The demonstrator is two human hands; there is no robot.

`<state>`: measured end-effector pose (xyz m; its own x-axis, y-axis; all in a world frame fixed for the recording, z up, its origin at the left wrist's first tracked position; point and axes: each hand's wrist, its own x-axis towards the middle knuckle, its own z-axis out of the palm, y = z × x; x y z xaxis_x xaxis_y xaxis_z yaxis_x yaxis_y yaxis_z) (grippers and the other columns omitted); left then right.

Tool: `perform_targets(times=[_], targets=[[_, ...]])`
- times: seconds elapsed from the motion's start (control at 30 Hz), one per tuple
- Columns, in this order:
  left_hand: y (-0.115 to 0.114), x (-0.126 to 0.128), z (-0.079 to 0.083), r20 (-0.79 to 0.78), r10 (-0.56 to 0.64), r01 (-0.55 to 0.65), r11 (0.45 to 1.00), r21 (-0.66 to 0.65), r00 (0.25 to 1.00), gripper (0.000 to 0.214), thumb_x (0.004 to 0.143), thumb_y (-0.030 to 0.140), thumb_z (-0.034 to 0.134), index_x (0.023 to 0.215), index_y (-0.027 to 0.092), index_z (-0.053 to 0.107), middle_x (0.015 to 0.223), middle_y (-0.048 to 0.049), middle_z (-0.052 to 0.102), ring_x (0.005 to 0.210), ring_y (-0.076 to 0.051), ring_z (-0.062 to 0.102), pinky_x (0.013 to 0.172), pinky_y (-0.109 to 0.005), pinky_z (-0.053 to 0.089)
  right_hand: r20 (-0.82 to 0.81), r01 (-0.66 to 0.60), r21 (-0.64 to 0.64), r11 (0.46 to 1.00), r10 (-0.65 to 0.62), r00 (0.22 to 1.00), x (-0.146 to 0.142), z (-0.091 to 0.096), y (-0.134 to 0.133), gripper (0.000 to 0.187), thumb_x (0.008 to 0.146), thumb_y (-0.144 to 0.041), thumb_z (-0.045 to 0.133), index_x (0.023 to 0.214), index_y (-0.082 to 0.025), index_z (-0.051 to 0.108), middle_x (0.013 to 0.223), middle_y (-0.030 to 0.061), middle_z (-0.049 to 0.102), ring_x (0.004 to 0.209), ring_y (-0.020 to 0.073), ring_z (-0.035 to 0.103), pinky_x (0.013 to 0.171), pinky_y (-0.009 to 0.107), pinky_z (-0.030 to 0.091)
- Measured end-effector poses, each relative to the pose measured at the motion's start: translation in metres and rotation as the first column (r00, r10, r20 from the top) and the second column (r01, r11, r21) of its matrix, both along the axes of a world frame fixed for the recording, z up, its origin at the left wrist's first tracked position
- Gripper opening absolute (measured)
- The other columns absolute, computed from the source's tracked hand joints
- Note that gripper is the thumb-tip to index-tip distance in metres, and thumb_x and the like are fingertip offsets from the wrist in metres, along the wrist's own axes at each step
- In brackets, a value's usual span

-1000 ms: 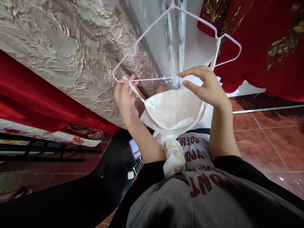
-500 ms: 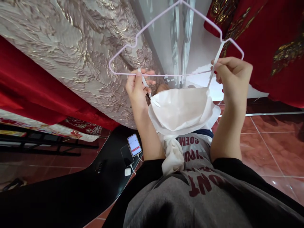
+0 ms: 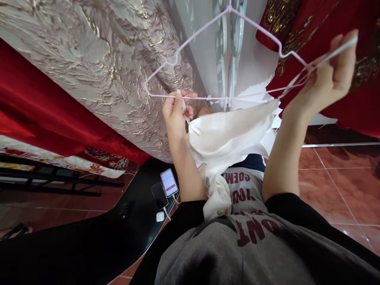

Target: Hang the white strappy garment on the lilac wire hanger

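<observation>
A thin pale wire hanger [image 3: 190, 47] hangs in front of me. A white garment [image 3: 228, 130] with narrow straps dangles below its bottom bar, reaching down to my grey shirt. My left hand [image 3: 175, 113] is closed on the garment's left strap, right at the hanger's bottom bar. My right hand [image 3: 329, 77] is raised at the hanger's right end, fingers curled around the right strap [image 3: 335, 51], which is pulled taut up and to the right.
A silver embroidered fabric [image 3: 89, 59] hangs at the left over red cloth [image 3: 35, 118]. Red and gold garments [image 3: 341, 23] hang at the upper right. Two phones [image 3: 169, 182] and a charger lie on a black surface [image 3: 97, 237] below left. The floor [image 3: 338, 178] is red tile.
My right hand has gone from the garment's top edge to the right strap and drawn it up and out to the right. The left hand stayed at the hanger bar.
</observation>
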<state>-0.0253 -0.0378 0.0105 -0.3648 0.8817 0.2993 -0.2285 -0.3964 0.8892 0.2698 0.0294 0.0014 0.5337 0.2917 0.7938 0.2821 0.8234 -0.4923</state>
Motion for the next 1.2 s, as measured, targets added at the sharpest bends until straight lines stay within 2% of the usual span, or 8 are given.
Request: perform_targets(times=[0.2,0.3,0.4,0.5,0.63,0.77,0.9,1.2], targets=[[-0.002,-0.001,0.003,0.078,-0.019,0.013,0.997,0.078,0.997,0.034,0.112,0.015,0.049,0.084,0.022,0.066,0.083,-0.0022,0.075,0.051,-0.011,0.047,0.052,-0.028,0.038,0.006,-0.064,0.318,0.946,0.065,0.998,-0.008,-0.002,-0.016,0.026,0.090,-0.016,0.079,0.106,-0.035,0.087,0.101,-0.0033,0.082,0.100,0.0255,0.081,0.096,0.045,0.064],[-0.002,-0.002,0.003,0.061,-0.016,0.013,0.999,0.052,0.998,0.030,0.109,0.017,0.054,0.082,0.024,0.066,0.083,-0.0021,0.075,0.051,-0.012,0.046,0.049,-0.027,0.038,-0.011,-0.056,0.363,0.930,0.064,0.998,-0.016,0.008,-0.020,0.031,0.091,-0.016,0.080,0.115,-0.035,0.085,0.115,-0.0011,0.081,0.113,0.0275,0.079,0.094,0.040,0.065],[0.000,-0.004,0.002,0.016,-0.007,0.006,1.000,0.009,1.000,0.020,0.104,0.027,0.063,0.084,0.025,0.067,0.090,-0.0040,0.076,0.052,-0.013,0.047,0.049,-0.028,0.042,-0.272,0.051,0.394,0.918,0.064,0.960,-0.020,0.009,-0.025,0.033,0.091,-0.009,0.077,0.107,-0.037,0.086,0.113,-0.0048,0.079,0.120,0.0230,0.075,0.098,0.036,0.061],[0.002,-0.004,0.000,-0.005,-0.004,0.003,1.000,-0.011,1.000,0.019,0.101,0.033,0.069,0.084,0.025,0.067,0.094,-0.0050,0.076,0.052,-0.013,0.048,0.051,-0.029,0.044,-0.313,0.084,0.370,0.925,0.039,0.949,-0.029,0.010,-0.037,0.020,0.094,-0.020,0.076,0.106,-0.034,0.083,0.106,-0.0038,0.078,0.102,0.0188,0.078,0.088,0.035,0.061],[0.001,0.001,0.001,0.008,-0.014,0.014,1.000,-0.013,1.000,0.027,0.106,0.023,0.060,0.080,0.024,0.066,0.090,-0.0038,0.077,0.051,-0.012,0.046,0.048,-0.026,0.042,0.094,-0.173,0.017,0.985,0.171,0.981,-0.051,0.015,-0.058,0.011,0.095,-0.039,0.077,0.095,-0.028,0.075,0.094,0.0028,0.077,0.085,0.0229,0.074,0.081,0.042,0.061],[-0.005,0.003,0.002,-0.012,-0.026,0.026,0.999,-0.044,1.000,0.027,0.106,0.022,0.056,0.081,0.025,0.067,0.093,-0.0040,0.078,0.051,-0.013,0.047,0.049,-0.026,0.046,0.526,-0.165,-0.477,0.863,0.431,0.733,-0.062,0.012,-0.061,0.023,0.096,-0.052,0.068,0.102,-0.031,0.075,0.111,0.0051,0.080,0.109,0.0292,0.073,0.105,0.053,0.057],[-0.006,-0.007,0.000,0.015,-0.013,0.013,1.000,-0.002,1.000,0.016,0.099,0.021,0.061,0.089,0.026,0.071,0.103,-0.0046,0.081,0.060,-0.013,0.058,0.054,-0.026,0.049,0.592,-0.137,-0.530,0.837,0.481,0.647,-0.054,0.008,-0.054,0.021,0.094,-0.045,0.070,0.109,-0.030,0.077,0.119,0.0048,0.079,0.119,0.0309,0.071,0.113,0.056,0.051],[-0.004,-0.039,-0.007,0.095,0.422,-0.432,0.879,0.202,0.902,0.031,0.087,0.011,0.054,0.106,0.025,0.075,0.121,-0.0006,0.079,0.104,-0.020,0.073,0.053,-0.024,0.040,0.553,-0.126,-0.534,0.836,0.459,0.695,-0.041,0.013,-0.059,0.011,0.091,-0.033,0.070,0.099,-0.031,0.077,0.111,0.0036,0.080,0.112,0.0310,0.070,0.111,0.057,0.050]])
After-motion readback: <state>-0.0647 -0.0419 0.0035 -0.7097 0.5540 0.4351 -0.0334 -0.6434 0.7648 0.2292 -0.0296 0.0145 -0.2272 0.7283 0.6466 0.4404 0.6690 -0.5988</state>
